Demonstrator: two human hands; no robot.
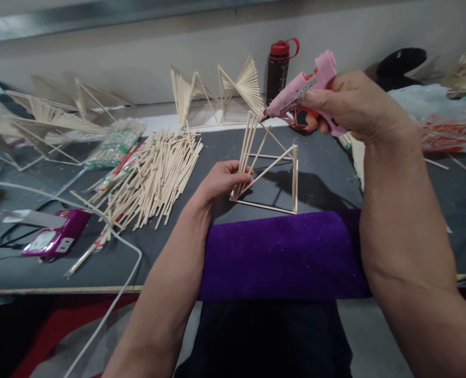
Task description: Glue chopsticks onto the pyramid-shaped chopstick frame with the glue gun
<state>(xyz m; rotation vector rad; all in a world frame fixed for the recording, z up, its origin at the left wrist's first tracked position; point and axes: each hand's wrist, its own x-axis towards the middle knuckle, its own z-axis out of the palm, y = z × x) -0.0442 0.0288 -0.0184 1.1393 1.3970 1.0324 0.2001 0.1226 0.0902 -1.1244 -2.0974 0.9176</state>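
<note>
My right hand (347, 105) is wrapped round the handle of a pink glue gun (296, 92), held up with its nozzle pointing down and to the left. The nozzle is close to the upper ends of several thin wooden sticks; I cannot tell whether it touches. These sticks belong to a small wooden stick frame (296, 178) standing on the dark table. My left hand (227, 181) pinches the frame's left side low down, thumb across the sticks. A folded purple cloth (283, 257) lies just in front of the frame.
A pile of loose wooden sticks (157, 173) lies left, beside a packaged stick bundle (118, 142). Finished twisted stick models (240, 86) and a red-capped bottle (278, 68) stand behind. A purple power adapter (55, 236) and a white cable (134, 247) are at left; a plastic bag (433, 115) is right.
</note>
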